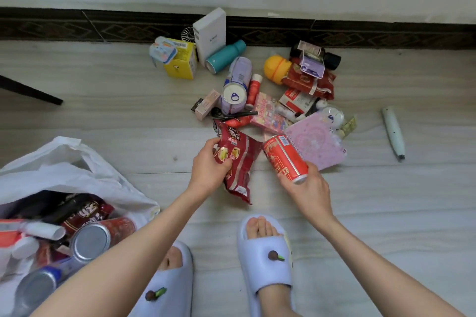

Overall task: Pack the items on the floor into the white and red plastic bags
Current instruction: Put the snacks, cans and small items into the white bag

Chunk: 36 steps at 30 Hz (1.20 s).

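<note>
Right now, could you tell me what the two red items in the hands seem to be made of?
Red can: likely metal with a glossy print; its end rim looks silvery. Red snack packet: seemingly thin plastic film, shiny and crinkled.

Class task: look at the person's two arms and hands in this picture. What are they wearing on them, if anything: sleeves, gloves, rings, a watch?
Both arms are bare to the picture's lower edge: no sleeve shows. The left hand and right hand wear no gloves, and no ring, watch or bracelet is visible on either. Nails look short and unpainted, though small details are hard to tell.
</note>
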Tool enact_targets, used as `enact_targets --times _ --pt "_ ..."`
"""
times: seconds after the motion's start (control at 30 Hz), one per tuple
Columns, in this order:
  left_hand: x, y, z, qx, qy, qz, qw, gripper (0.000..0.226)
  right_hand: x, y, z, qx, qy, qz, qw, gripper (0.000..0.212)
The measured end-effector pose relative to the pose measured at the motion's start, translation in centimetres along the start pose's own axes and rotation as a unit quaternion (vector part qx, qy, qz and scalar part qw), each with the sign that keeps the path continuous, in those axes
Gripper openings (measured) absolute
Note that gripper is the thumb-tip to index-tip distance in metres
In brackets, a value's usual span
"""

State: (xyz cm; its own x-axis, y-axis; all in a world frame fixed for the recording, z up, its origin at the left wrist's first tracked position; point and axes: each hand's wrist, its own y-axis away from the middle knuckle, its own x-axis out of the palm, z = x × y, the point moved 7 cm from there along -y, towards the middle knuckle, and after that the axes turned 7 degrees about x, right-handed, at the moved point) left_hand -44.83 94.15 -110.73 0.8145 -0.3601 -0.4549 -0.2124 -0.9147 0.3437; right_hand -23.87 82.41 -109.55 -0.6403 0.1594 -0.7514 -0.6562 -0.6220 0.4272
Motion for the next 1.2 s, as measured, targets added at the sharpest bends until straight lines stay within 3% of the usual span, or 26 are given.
enact_targets --times 0.13,0.3,0.53,0.7,0.8,0.93,1.07,1.2 --pt "-4.7 2.9 -0.6 0.006 0.004 -0.035 0.999 0.045 -1.6 2.8 4.2 -0.037 -0.036 0.004 0.999 0.060" --pt "-13.3 7.3 -0.5 0.027 0.008 -0.094 0.995 0.043 -1.8 7.0 11.8 -0.152 0.027 0.072 0.985 0.062" --pt "-26.2 14.4 3.1 -0.024 0.004 -0.208 0.978 0.043 3.2 14.5 23.0 -0.257 0.143 0.221 0.930 0.071" --pt "-31.6 19.3 8.8 -0.094 0.026 -0.272 0.957 0.049 9.1 19.3 27.2 -0.314 0.223 0.263 0.885 0.060" --pt "-33.5 21.5 12.6 -0.138 0.070 -0.300 0.941 0.049 12.5 21.4 28.5 -0.332 0.235 0.289 0.867 0.056" --pt "-33.8 22.4 15.2 -0.135 0.113 -0.333 0.926 0.047 16.2 22.6 29.9 -0.327 0.233 0.299 0.866 0.054" --pt "-33.6 21.9 16.5 -0.129 0.083 -0.360 0.920 0.048 18.9 22.8 30.6 -0.333 0.251 0.304 0.856 0.058" --pt "-33.7 21.1 18.4 -0.146 0.006 -0.340 0.929 0.050 20.4 22.2 29.6 -0.338 0.262 0.300 0.853 0.055"
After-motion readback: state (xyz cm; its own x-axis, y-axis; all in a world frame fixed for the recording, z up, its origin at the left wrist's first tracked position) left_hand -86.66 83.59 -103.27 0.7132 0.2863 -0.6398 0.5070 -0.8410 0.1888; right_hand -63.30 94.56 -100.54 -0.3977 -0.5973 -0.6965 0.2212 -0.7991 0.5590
